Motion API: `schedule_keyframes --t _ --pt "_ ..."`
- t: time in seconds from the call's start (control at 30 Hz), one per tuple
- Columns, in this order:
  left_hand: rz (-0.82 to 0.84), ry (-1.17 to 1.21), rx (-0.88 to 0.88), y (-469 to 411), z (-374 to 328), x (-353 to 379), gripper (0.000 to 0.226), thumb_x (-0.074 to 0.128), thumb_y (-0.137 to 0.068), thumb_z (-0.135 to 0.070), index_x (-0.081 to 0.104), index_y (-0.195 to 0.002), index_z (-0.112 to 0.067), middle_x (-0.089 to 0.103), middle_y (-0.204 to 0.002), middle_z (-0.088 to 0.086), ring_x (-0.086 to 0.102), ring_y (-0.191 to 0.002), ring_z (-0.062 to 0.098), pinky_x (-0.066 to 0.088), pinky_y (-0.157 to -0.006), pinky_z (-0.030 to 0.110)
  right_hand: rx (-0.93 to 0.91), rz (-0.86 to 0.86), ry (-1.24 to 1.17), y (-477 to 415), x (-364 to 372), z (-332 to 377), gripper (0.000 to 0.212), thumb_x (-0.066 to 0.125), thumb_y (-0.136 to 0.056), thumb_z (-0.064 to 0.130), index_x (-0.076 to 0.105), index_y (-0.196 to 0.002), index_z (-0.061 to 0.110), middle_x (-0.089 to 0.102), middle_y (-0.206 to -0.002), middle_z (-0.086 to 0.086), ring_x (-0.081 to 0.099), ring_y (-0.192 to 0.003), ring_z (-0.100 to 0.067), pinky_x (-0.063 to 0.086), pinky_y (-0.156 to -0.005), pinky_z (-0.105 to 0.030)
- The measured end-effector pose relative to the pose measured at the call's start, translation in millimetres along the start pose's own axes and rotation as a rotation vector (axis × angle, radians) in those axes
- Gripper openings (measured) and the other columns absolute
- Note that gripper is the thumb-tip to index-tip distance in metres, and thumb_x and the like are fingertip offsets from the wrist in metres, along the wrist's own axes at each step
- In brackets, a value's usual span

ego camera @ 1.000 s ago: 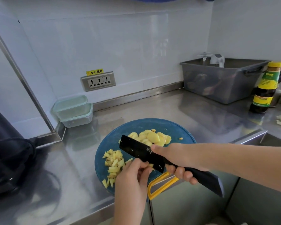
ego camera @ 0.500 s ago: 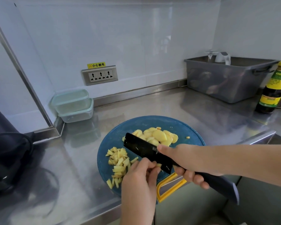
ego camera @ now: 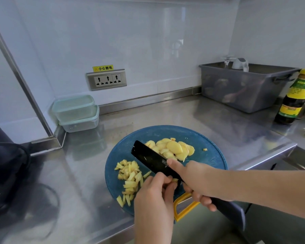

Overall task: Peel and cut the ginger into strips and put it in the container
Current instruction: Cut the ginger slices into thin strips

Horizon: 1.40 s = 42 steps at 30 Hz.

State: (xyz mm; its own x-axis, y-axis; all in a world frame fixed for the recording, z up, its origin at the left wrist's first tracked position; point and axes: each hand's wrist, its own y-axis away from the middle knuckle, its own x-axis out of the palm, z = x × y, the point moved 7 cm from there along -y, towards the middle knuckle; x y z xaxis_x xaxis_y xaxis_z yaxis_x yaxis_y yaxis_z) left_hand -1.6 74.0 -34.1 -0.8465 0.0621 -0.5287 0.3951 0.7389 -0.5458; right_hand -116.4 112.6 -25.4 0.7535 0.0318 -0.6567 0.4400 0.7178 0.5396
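Right hand (ego camera: 199, 180) gripping black knife (ego camera: 148, 159), left hand (ego camera: 153, 196) pinching ginger piece (ego camera: 174, 180) beside blade, ginger strips (ego camera: 130, 176) and ginger slices (ego camera: 173, 148) on blue cutting board (ego camera: 209, 155), steel tabletop (ego camera: 183, 117).

A stainless steel counter (ego camera: 174, 113) carries a round blue cutting board (ego camera: 123, 154) at lower centre, two stacked lidded containers (ego camera: 77, 112) at centre left, and a grey tub (ego camera: 245, 90) and a sauce bottle (ego camera: 293, 101) at right.

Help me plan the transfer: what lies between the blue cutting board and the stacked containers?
Nothing but bare steel countertop separates the blue cutting board from the stacked containers, per the head view.
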Motion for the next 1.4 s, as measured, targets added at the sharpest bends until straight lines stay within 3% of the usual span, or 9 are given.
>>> schedule_keyframes --t 0.1,0.17,0.27,0.4,0.53,0.83,1.13,1.4 --pt "-0.012 -0.006 -0.015 -1 3 -2 0.023 0.081 -0.071 -0.012 0.061 -0.07 -0.024 0.058 -0.065 -0.011 0.053 -0.053 0.001 0.043 -0.048 0.013 0.147 0.176 0.034 8 11 5 0.069 0.017 -0.092 0.07 0.038 -0.067 0.009 0.043 -0.05 -0.01 0.042 -0.05 -0.022 0.038 -0.057 -0.027" --pt "-0.014 -0.008 -0.038 0 2 -2 0.022 0.08 -0.073 -0.013 0.061 -0.07 -0.024 0.059 -0.066 -0.011 0.055 -0.055 0.001 0.044 -0.051 0.014 0.165 0.148 0.008 8 8 6 0.076 0.015 -0.088 0.076 0.039 -0.064 0.008 0.038 -0.042 -0.008 0.039 -0.045 -0.022 0.037 -0.055 -0.028" --pt "-0.014 0.001 -0.054 0 0 -4 0.019 0.078 -0.076 -0.014 0.062 -0.071 -0.023 0.062 -0.067 -0.011 0.057 -0.06 0.002 0.046 -0.055 0.016 0.128 0.134 0.013 8 5 4 0.074 0.018 -0.088 0.076 0.04 -0.063 0.01 0.036 -0.036 -0.004 0.036 -0.04 -0.019 0.037 -0.051 -0.028" --pt "0.008 0.002 -0.073 -1 -4 -6 0.013 0.074 -0.08 -0.017 0.064 -0.075 -0.022 0.063 -0.071 -0.012 0.059 -0.065 0.002 0.047 -0.059 0.015 0.074 0.201 -0.042 15 1 -10 0.07 0.022 -0.09 0.074 0.041 -0.062 0.013 0.039 -0.042 -0.001 0.039 -0.043 -0.016 0.038 -0.042 -0.025" --pt "0.015 -0.002 -0.081 1 -6 -7 0.013 0.074 -0.08 -0.016 0.064 -0.077 -0.023 0.064 -0.073 -0.011 0.06 -0.066 0.002 0.05 -0.061 0.019 0.077 0.219 -0.125 24 -5 -24 0.067 0.029 -0.087 0.076 0.038 -0.056 0.017 0.036 -0.04 0.003 0.033 -0.029 -0.01 0.032 -0.035 -0.016" --pt "0.006 -0.065 -0.053 3 -13 -9 0.028 0.075 -0.078 -0.012 0.055 -0.073 -0.03 0.061 -0.074 -0.01 0.058 -0.064 0.002 0.045 -0.058 0.011 0.027 0.242 -0.303 37 -26 -40 0.067 0.031 -0.087 0.075 0.039 -0.054 0.018 0.035 -0.048 0.002 0.03 -0.036 -0.011 0.031 -0.037 -0.02" --pt "0.047 -0.06 -0.11 4 -13 -9 0.026 0.071 -0.083 -0.017 0.054 -0.076 -0.035 0.06 -0.071 -0.013 0.057 -0.068 0.0 0.044 -0.064 0.011 -0.033 0.274 -0.268 41 -22 -32 0.067 0.028 -0.087 0.076 0.038 -0.054 0.019 0.034 -0.045 0.004 0.03 -0.034 -0.011 0.03 -0.036 -0.018" --pt "0.031 -0.07 -0.086 4 -12 -9 0.022 0.071 -0.082 -0.014 0.057 -0.078 -0.03 0.059 -0.072 -0.01 0.056 -0.066 0.001 0.043 -0.064 0.009 -0.023 0.269 -0.26 37 -19 -33 0.068 0.029 -0.086 0.077 0.038 -0.052 0.018 0.036 -0.043 0.003 0.032 -0.032 -0.01 0.032 -0.037 -0.017"
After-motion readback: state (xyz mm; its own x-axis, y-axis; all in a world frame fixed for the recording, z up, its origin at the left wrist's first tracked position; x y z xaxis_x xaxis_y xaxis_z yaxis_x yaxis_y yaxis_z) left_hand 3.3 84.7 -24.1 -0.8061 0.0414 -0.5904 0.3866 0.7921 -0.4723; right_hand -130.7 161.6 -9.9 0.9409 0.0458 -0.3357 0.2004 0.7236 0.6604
